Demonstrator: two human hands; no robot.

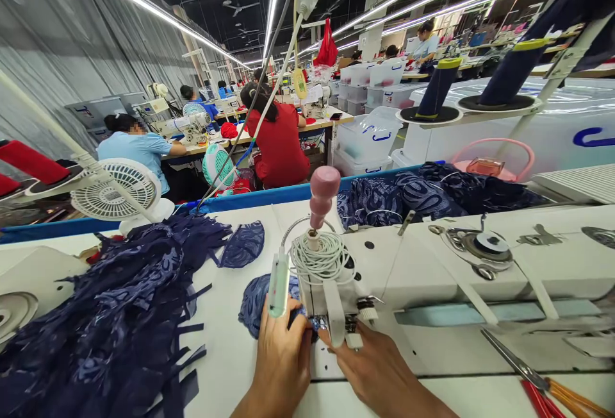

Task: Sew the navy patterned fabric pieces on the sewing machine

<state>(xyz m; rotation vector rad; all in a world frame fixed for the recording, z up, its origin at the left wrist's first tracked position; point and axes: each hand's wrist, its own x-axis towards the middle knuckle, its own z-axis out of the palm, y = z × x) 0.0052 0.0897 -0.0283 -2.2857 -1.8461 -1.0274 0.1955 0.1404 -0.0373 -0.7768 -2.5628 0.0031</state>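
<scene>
A navy patterned bra cup lies on the sewing machine bed, its right edge under the needle area of the white sewing machine. My left hand holds the cup from the front, fingers bent over it and partly hidden by a small lamp. My right hand reaches in at the presser foot, its fingertips pinching the cup's edge and partly hidden behind the machine head. Another flat navy cup piece rests farther back on the table.
A heap of navy pieces covers the left side. More navy pieces lie behind the machine. Scissors are at the right. A pink-handled tool stands above a white cord coil. A fan and co-workers are beyond.
</scene>
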